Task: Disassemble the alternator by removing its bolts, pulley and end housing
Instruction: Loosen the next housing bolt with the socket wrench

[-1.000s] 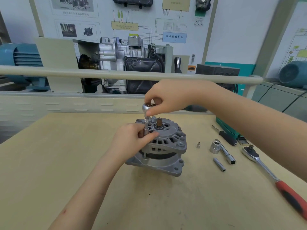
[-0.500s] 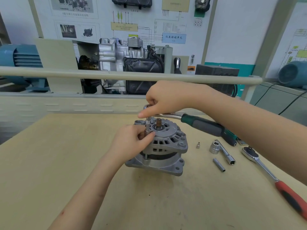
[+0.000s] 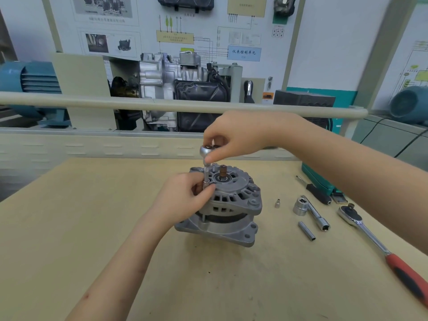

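While the alternator sits mid-table, the left hand pinches the socket to keep it seated on a bolt, and the right hand grips the ratchet head above, probably to turn it.

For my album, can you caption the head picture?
Both hands hold a ratchet upright on the alternator.

Ratchet handle hidden behind right hand; bolt unseen.
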The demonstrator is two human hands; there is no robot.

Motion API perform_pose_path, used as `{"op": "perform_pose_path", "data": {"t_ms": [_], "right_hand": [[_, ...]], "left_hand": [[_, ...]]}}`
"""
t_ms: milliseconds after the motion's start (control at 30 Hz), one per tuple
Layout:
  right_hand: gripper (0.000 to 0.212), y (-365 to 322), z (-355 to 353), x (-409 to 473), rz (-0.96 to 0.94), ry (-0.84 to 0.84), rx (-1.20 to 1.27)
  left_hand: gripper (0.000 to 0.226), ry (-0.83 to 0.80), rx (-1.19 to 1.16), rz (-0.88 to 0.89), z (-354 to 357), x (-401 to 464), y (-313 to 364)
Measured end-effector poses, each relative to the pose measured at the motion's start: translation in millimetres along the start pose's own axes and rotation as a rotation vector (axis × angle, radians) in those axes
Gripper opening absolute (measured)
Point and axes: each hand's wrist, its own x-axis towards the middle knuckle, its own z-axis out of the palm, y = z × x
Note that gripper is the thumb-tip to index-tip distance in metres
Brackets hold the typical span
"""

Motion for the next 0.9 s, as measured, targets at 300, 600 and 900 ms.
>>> {"op": "perform_pose_path", "data": {"t_ms": [300,600,900], "right_hand": [[0.034,-0.3,0.4,-1.8,0.013,-0.019,0.016],[0.038,0.9,4.4,-2.4,0.022,0.004,-0.007],[0.034,-0.2,2.0,0.9,0.009,0.021,-0.019]], "left_hand": [[0.046,-0.022,-0.028,-0.042,-2.0,-0.4,-1.4],[0.042,0.004,-0.018,-0.027,-2.1,-0.2,-0.9],[0.047,0.009,-0.041,-0.057,-0.2,-0.2,-2.8]]}}
